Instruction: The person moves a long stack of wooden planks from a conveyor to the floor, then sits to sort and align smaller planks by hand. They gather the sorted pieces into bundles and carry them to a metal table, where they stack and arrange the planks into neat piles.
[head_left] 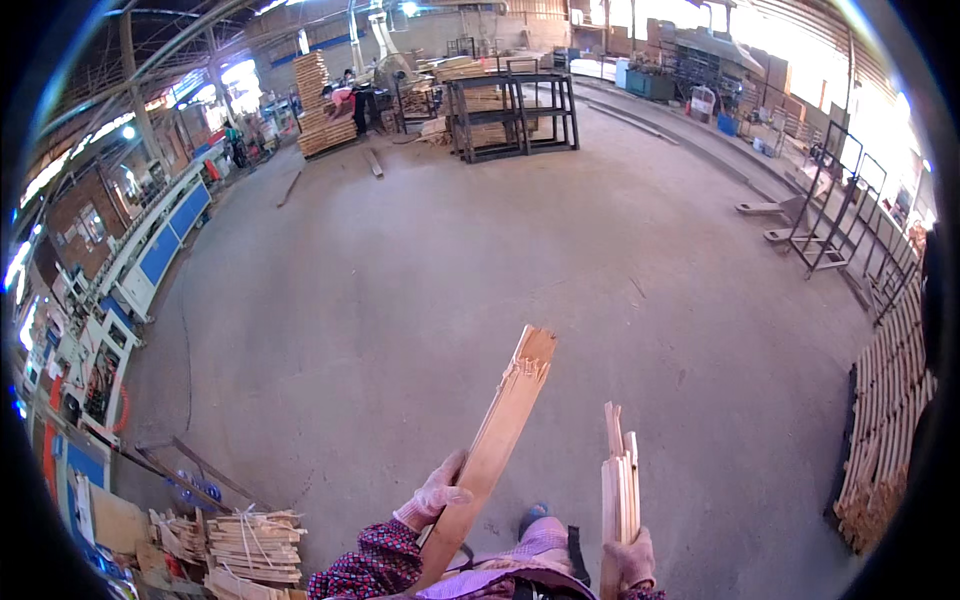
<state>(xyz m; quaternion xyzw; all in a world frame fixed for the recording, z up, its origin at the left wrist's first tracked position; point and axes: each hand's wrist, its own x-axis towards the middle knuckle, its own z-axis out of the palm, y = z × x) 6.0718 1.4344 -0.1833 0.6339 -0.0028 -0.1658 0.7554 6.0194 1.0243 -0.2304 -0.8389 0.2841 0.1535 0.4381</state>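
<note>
1. Left grip (pixel 440 492): gloved in a pale fabric and closed on the wide boards (pixel 500 420), with the thumb lying across their face.
2. Wide boards, the landmark here: held at a slant in a flat bundle, the far end ragged and splintered.
3. Right grip (pixel 632 560): to the right of the wide boards, closed round the lower part of the narrow sticks (pixel 620 490).
4. Narrow sticks: right of the wide boards and apart from them, nearly upright, with uneven tops.
5. Wood pile (pixel 255 545): left of the wide boards, in bundles, with pale ties round some.
6. Stick stack (pixel 885 430): well to the right of the wide boards, pieces packed in rows.
7. Machine (pixel 170 240): left of and beyond the wide boards, long, pale, with blue panels.
8. Black rack (pixel 518 118): far beyond the wide boards; planks show through its bars, but I cannot tell whether they lie inside or behind.
9. Blue bin (pixel 728 124): far beyond and right of the wide boards; its contents are too small to make out.
</note>
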